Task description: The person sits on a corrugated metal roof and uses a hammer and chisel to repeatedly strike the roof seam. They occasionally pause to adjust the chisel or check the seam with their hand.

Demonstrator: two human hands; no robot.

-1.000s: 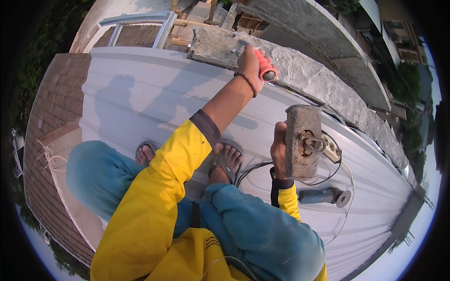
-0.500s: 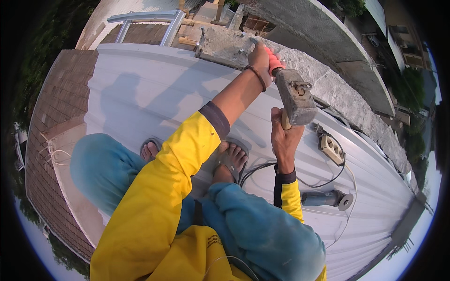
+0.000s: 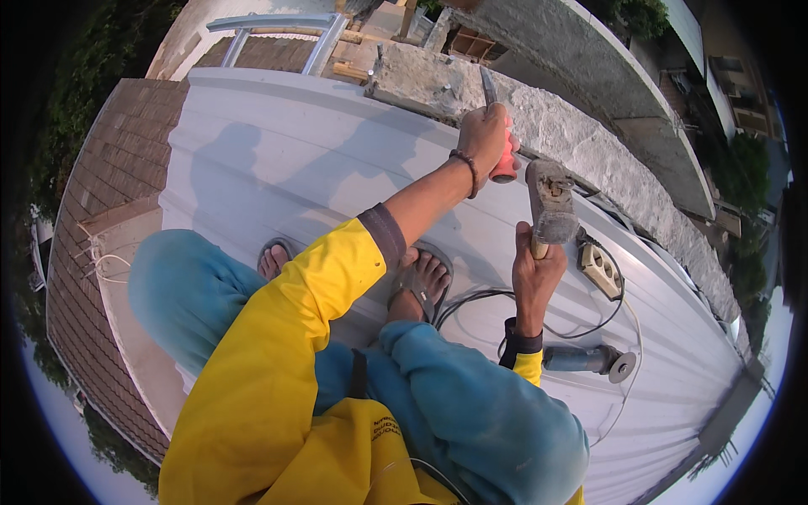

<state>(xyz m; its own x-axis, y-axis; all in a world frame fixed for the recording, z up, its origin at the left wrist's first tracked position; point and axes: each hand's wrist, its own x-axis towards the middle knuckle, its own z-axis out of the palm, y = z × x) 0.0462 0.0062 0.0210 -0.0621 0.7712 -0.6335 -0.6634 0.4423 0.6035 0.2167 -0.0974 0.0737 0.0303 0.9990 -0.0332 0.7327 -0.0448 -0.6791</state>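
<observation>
My left hand [image 3: 483,139] is closed around the orange-red grip of a chisel [image 3: 489,87]. The steel blade points away from me and lies over the rough top of a concrete wall [image 3: 547,126]; I cannot tell whether its tip touches. My right hand [image 3: 537,282] grips the short wooden handle of a club hammer [image 3: 552,206]. Its heavy grey, dust-covered head is near the struck end of the chisel, with a gap between them. Both hands are over the pale corrugated metal roof [image 3: 328,143], beside the wall.
On the roof to the right lie an angle grinder [image 3: 589,359] and a white power strip [image 3: 600,271] with loose cables. Metal rods stick up from the wall's far end. A metal frame [image 3: 282,29] stands beyond; brown roof tiles [image 3: 109,210] slope down at left.
The hammer head has moved away from the chisel's end, down and to the right, with my right hand. My left hand has shifted slightly right and nearer, and more blade shows.
</observation>
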